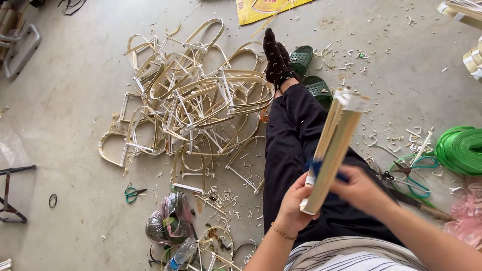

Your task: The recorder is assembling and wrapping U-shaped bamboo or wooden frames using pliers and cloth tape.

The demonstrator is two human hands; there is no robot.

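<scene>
The bundle of bamboo strips (332, 150) stands tilted over the person's lap, its upper end capped with pale wrapping and its lower end near the waist. The left hand (295, 200) is closed around the bundle's lower part, steadying it from below. The right hand (359, 188) grips it just beside, fingers curled over a dark blue band (316, 168) around the strips. This looks like the binding step: the bundle is gathered and the band is being set or tightened on it. The next move would call for keeping the strips squared together while the band is pulled snug, without letting the ends fan out. Beyond the outstretched leg, a heap of bent bamboo frames (196, 105) lies on the floor (75, 100); scissors (409, 173) and green ribbon (459, 150) sit to the right.
</scene>
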